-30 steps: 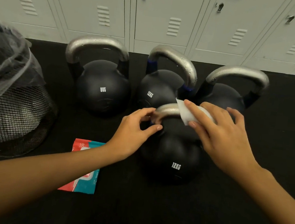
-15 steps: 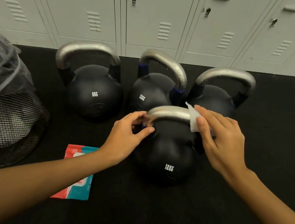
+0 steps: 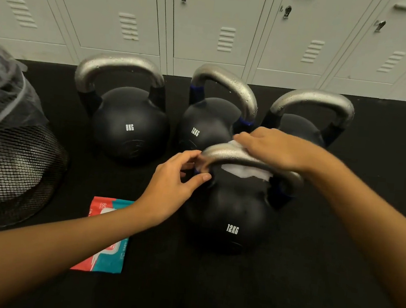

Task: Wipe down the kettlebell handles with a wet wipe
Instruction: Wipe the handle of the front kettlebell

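While 4 black kettlebells stand on the dark floor (image 3: 309,282) in front of a row of grey lockers (image 3: 212,27), a person bends over the nearest kettlebell (image 3: 230,216), marked 12KG. The right hand (image 3: 276,150) lies over the top of its steel handle (image 3: 224,155), fingers (image 3: 243,136) curled down and pressing a white wet wipe (image 3: 244,172) around the bar; part of the wipe hangs below the handle, inside the loop. The left hand (image 3: 174,188) pinches the handle's left end where it bends down to the ball, thumb and fingers closed on it. Behind stand 3 more kettlebells: 1 at left (image 3: 130,124), a 12KG one in the middle (image 3: 205,126) and 1 at right (image 3: 312,108), partly hidden by the right hand; their handles are beaded with droplets. A red and teal wipes packet (image 3: 107,257) lies flat on the floor under the left forearm. A black mesh bin (image 3: 8,171) with a clear liner stands at the left.
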Demonstrator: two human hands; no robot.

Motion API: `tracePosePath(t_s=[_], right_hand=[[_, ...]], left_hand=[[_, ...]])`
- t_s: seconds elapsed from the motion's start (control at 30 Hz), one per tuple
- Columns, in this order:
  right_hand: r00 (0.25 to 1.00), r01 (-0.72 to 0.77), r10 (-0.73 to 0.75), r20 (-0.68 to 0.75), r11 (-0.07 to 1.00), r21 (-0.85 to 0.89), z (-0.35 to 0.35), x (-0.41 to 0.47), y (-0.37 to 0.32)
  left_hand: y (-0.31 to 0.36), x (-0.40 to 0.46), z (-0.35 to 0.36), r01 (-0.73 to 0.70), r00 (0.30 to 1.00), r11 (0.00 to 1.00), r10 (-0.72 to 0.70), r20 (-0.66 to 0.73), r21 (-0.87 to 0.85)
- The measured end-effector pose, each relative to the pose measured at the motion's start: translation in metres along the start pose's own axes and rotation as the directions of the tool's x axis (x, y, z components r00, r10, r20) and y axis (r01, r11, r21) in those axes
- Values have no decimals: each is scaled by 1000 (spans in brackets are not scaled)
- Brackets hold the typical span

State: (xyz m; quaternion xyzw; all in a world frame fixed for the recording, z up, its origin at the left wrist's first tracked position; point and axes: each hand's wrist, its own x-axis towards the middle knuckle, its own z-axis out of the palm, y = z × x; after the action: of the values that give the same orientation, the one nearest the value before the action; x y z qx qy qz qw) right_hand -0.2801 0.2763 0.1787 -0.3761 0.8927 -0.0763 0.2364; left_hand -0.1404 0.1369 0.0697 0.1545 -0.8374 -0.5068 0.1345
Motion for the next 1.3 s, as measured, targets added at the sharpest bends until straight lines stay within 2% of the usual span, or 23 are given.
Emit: tracePosePath(t_s=[0.07, 0.17, 0.23, 0.37, 0.47, 0.63, 0.93, 1.1, 1.3], right_hand=[[994, -59, 39, 102, 978, 199, -7, -1, 17], [982, -116, 66, 178, 951, 285, -7, -3, 30], [982, -122, 76, 173, 954, 274, -7, 1, 26], [989, -5, -14, 144, 991, 132, -6, 12, 4], [986, 46, -61, 154, 994, 101, -7, 19, -9], [966, -58, -20, 257, 954, 293, -8, 23, -12], [931, -244, 85, 354, 867, 434, -16, 2, 34], [945, -227, 71, 318, 843, 487, -15, 12, 9], [953, -141, 37, 299, 931, 336, -11, 29, -29]], left_hand=[[-2, 1, 0, -3, 1000, 1000, 3, -9, -6], [-3, 1, 1, -4, 1000, 1000, 4, -18, -13], [-3, 1, 1, -4, 1000, 1000, 4, -18, -15], [-2, 1, 0, -4, 1000, 1000, 4, -12, -10], [-1, 0, 0, -3, 1000, 1000, 3, -2, -5], [-2, 2, 0, -10, 1000, 1000, 10, -4, -12], [-6, 3, 0, -23, 1000, 999, 23, -7, -27], [-4, 3, 0, -15, 1000, 999, 15, -10, -31], [-3, 2, -1, -22, 1000, 1000, 22, 2, -9]])
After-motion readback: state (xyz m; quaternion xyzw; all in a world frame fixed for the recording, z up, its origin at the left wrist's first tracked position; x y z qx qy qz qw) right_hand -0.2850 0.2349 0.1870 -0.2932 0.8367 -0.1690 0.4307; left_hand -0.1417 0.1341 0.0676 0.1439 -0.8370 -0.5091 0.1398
